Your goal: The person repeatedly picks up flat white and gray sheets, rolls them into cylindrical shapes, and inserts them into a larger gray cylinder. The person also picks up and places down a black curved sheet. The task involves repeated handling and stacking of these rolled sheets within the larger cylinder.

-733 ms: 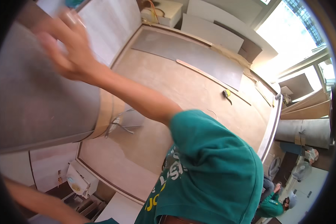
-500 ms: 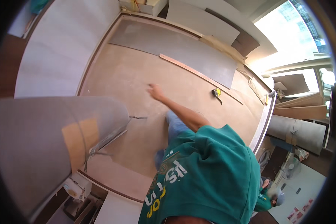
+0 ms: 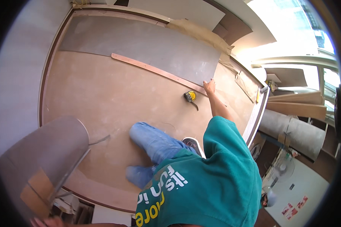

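My right hand (image 3: 209,87) reaches forward to the near right corner of a thin grey sheet (image 3: 140,39), its fingers bent and closed at the edge. The sheet lies flat along the far side of a broad tan work surface (image 3: 87,83). Along its near edge runs a long pinkish wooden straightedge (image 3: 147,69), whose right part passes under or beside my right hand. A black and yellow tape measure (image 3: 190,96) rests close by. At the lower left rim, my left hand (image 3: 49,222) shows only in part, blurred, below a large grey roll (image 3: 53,143).
My bent knee (image 3: 151,138) and a dark shoe (image 3: 192,143) are on the surface. Brown paper (image 3: 197,33) lies along its far edge. Another tied grey roll (image 3: 291,132) and boards (image 3: 297,108) stand at right. A person in a pale cap (image 3: 269,198) is partly visible at lower right.
My right hand has moved right, from over the bare surface to the sheet's corner. My left hand has come into view at the lower left. The view has shifted to the right.
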A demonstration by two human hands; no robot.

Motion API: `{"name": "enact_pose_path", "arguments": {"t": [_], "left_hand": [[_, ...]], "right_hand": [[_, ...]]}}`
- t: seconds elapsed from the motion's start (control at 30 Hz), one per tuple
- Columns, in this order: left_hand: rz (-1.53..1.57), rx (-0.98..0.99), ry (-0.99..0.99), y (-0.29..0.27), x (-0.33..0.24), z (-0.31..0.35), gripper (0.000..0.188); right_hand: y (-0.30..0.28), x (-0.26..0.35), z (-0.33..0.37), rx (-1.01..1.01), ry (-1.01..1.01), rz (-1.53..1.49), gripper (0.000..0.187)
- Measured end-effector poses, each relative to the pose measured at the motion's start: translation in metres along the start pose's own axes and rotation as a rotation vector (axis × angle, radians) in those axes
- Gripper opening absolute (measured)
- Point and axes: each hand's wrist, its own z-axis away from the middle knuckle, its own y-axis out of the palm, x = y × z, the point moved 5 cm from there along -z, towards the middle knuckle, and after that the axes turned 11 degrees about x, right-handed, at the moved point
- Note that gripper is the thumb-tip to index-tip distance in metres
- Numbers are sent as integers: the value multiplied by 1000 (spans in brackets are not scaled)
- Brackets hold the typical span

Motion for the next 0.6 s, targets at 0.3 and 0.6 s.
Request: {"name": "enact_pose_path", "arguments": {"t": [0.3,0.6], "left_hand": [[298,492,-280,15,-168,73,34],[688,494,-236,-7,-312,38,30]], "right_hand": [[-9,-74,-111,448,36,-564,48],[-129,56,132,839,-523,-1003,23]]}}
